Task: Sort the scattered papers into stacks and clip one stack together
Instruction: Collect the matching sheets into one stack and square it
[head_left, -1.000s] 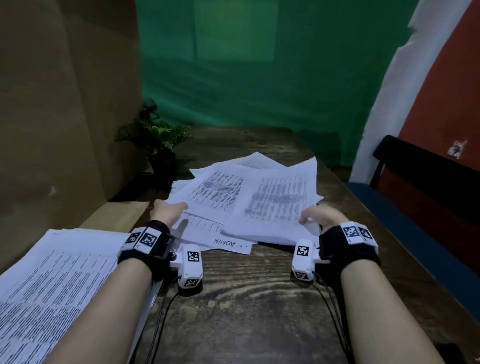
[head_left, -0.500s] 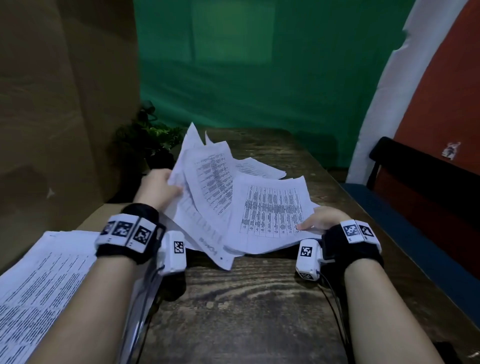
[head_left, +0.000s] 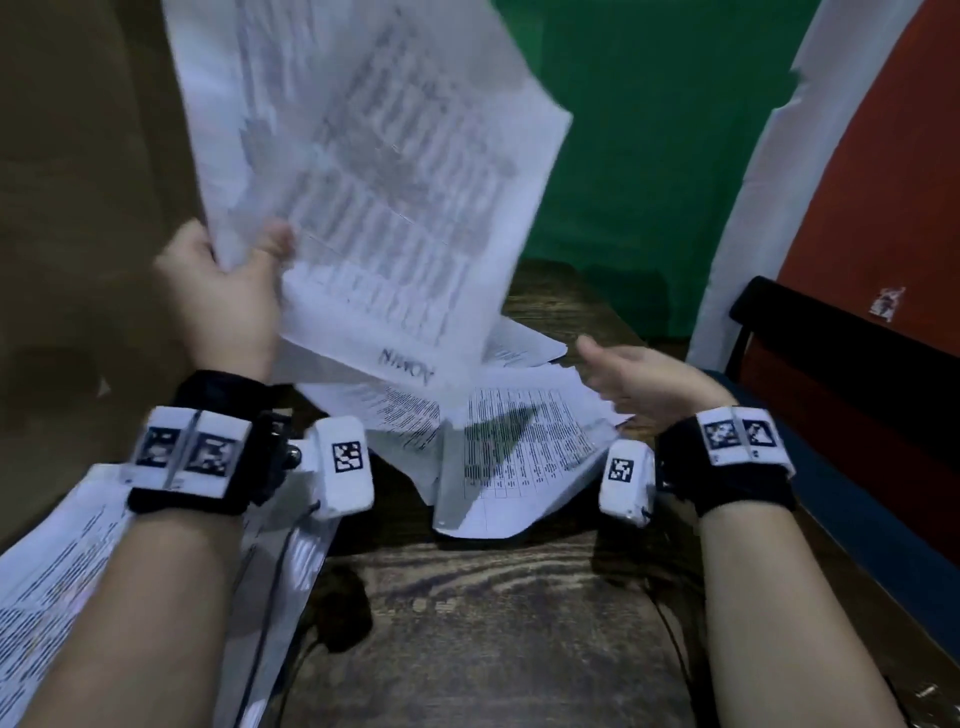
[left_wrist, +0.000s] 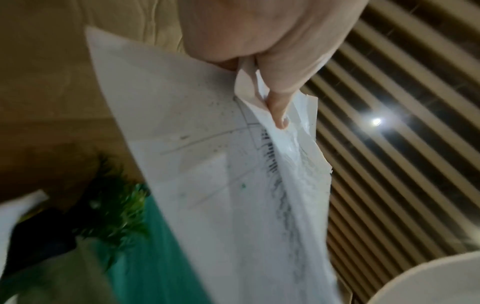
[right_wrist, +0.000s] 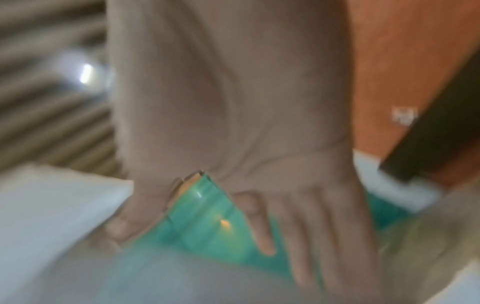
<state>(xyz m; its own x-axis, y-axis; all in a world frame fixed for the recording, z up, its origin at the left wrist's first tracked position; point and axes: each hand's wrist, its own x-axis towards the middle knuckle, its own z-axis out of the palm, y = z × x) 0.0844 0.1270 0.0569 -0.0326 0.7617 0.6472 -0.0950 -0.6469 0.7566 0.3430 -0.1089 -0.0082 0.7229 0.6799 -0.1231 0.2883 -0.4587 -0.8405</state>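
Note:
My left hand (head_left: 228, 280) pinches a bundle of printed sheets (head_left: 363, 171) by one edge and holds it high, nearly upright, over the table. The left wrist view shows the thumb (left_wrist: 279, 107) pressed onto the same sheets (left_wrist: 221, 174). More printed papers (head_left: 519, 457) lie loose on the wooden table (head_left: 493, 623) below. My right hand (head_left: 631, 379) hovers just above their right edge, fingers straight and spread, holding nothing; the blurred right wrist view shows that hand (right_wrist: 233, 216) the same way. A further stack of papers (head_left: 47, 597) lies at the near left.
A brown cardboard wall (head_left: 78, 208) stands on the left, a green backdrop (head_left: 649, 156) behind the table. A potted plant (left_wrist: 114, 211) sits at the far left of the table. A dark chair back (head_left: 831, 353) stands to the right, against a red wall.
My left hand has swung the bundle of sheets up from the table to nearly upright. My right hand has let go of the sheet it held and lifted off the papers.

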